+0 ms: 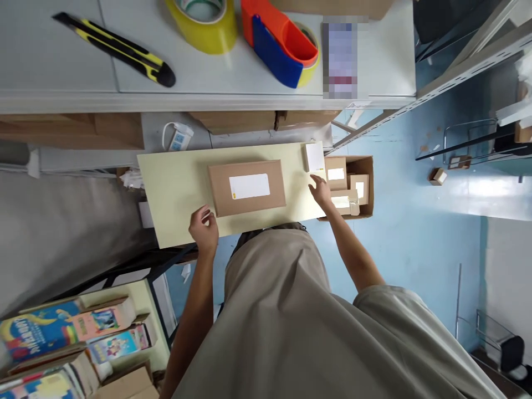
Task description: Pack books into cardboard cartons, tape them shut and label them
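A closed brown cardboard box [247,208] lies flat on the pale yellow board [174,188], with a white label [249,187] on its top. Beside the box's near left corner is my left hand [204,230], its fingers loosely curled and apart, holding nothing visible. My right hand [320,191] hovers at the board's right end with fingers apart. Just beyond its fingertips sits a small white stack or box [314,157], and I cannot tell whether they touch it.
On the shelf above lie a utility knife [116,49], a yellow tape roll [211,27] and an orange-blue tape dispenser [276,44]. An open carton [368,188] with several labelled boxes stands right of the board. Books [41,327] fill a lower-left shelf.
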Tool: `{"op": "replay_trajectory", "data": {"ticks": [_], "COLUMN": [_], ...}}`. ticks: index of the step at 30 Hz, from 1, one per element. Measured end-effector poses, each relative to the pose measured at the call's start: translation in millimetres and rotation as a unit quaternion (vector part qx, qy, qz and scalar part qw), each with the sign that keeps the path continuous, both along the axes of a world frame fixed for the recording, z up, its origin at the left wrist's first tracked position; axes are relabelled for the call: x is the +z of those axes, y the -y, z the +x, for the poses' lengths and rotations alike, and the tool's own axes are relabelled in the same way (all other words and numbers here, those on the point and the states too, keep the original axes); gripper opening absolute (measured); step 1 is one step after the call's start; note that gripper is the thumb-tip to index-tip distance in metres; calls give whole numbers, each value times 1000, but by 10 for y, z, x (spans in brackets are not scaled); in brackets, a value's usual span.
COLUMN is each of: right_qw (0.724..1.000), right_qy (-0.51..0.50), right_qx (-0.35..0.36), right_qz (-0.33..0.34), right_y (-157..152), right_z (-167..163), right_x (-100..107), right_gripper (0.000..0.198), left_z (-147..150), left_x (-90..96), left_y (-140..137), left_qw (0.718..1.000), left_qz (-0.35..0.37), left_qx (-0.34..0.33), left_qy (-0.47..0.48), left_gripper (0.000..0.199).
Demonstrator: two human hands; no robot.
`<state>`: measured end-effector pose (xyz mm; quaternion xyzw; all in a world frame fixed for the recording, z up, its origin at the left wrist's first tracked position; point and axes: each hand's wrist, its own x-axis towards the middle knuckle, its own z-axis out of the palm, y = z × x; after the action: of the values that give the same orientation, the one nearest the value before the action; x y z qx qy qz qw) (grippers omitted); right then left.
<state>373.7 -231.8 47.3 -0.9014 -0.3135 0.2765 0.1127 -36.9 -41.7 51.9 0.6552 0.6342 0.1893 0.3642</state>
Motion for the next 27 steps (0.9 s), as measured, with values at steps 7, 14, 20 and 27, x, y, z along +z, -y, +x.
{"op": "replay_trajectory", "data": {"ticks": [7, 14, 20, 27], "right_qw": [982, 946, 942, 937], "right_qy": [11, -10, -13, -19], "right_qx": [186, 324, 336, 349], "right_qz": [-15, -25, 3, 13], "right_y": [-371, -498, -448, -520], "right_z": [989, 1438, 1526, 1547], "right_x": [-284, -556, -604, -391], "right_gripper": [81, 105, 92, 36], "left_z": [867, 1579, 1759, 2028], "left_x": [340, 528, 623, 719], "left_y": [212, 615, 830, 830], "left_qw": [995, 990, 987, 982], "left_qz": [96, 107, 90, 108], "left_qx": [-22, -92, -126, -156], "left_qy": [-29, -27, -32, -20], "left_gripper": [32, 30, 31, 32]}}
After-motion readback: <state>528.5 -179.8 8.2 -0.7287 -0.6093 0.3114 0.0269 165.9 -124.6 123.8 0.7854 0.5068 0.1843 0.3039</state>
